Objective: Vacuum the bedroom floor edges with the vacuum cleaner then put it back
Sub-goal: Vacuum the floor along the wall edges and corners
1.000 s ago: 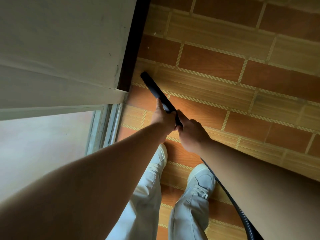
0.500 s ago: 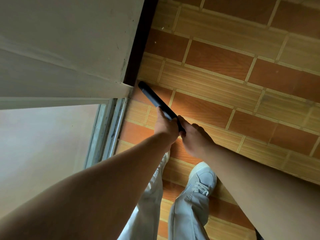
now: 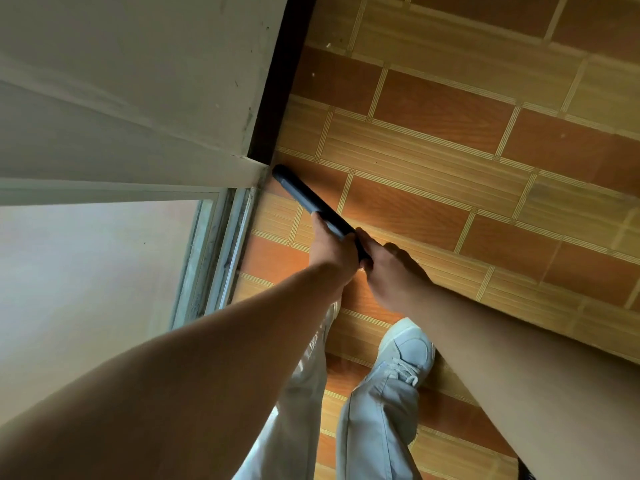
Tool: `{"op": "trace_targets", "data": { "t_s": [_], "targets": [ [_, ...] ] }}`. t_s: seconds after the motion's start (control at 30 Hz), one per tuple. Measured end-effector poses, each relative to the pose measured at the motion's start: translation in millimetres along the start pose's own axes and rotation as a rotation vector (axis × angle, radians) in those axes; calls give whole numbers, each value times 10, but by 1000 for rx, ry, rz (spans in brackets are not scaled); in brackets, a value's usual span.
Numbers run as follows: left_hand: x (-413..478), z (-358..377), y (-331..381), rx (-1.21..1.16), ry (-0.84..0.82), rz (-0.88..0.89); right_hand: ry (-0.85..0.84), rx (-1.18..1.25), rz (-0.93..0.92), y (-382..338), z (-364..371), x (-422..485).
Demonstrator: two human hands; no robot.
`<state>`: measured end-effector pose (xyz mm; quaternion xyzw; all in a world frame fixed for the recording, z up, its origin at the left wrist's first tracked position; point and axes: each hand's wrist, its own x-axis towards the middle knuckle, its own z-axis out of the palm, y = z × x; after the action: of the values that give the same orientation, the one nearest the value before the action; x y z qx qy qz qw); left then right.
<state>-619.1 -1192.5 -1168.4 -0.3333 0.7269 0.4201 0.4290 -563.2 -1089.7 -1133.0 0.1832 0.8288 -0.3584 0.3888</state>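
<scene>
A dark vacuum tube (image 3: 304, 199) slants down over the wood-patterned tile floor (image 3: 450, 140). Its tip is at the floor edge, in the corner where the dark skirting (image 3: 277, 98) meets the sliding door track (image 3: 228, 244). My left hand (image 3: 330, 254) grips the tube higher up, fingers curled round it. My right hand (image 3: 388, 268) grips the tube just behind the left hand. The rest of the tube is hidden under both hands. A bit of ribbed black hose (image 3: 526, 472) shows at the bottom right edge.
A pale wall (image 3: 121, 81) fills the upper left. Below it is a sliding glass door (image 3: 86, 289) with a metal frame. My legs in light trousers (image 3: 374, 427) and a white sneaker (image 3: 408, 355) stand on the tiles close to the door track.
The tube tip has slid left and toward me along the skirting, reaching the corner by the door track. Both hands kept their grip. The view has shifted, hiding most of the hose.
</scene>
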Motion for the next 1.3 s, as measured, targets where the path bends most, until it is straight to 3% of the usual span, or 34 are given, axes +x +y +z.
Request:
{"op": "trace_targets", "data": {
  "t_s": [0.27,0.47,0.77,1.0,1.3],
  "targets": [
    [-62,-18,-103,-40,10,-29,-56,-9,10,-1,0,-93],
    [-28,-9,153,-13,-10,21,14,60,4,-81,-113,-10],
    [-234,-64,-62,-11,9,-91,-122,11,-27,-44,-69,-175],
    [-190,-91,192,38,-3,-45,-30,33,-4,-139,-111,-108],
    [-158,-133,293,42,-38,-68,-96,110,24,-166,-153,-4]
  ]
}}
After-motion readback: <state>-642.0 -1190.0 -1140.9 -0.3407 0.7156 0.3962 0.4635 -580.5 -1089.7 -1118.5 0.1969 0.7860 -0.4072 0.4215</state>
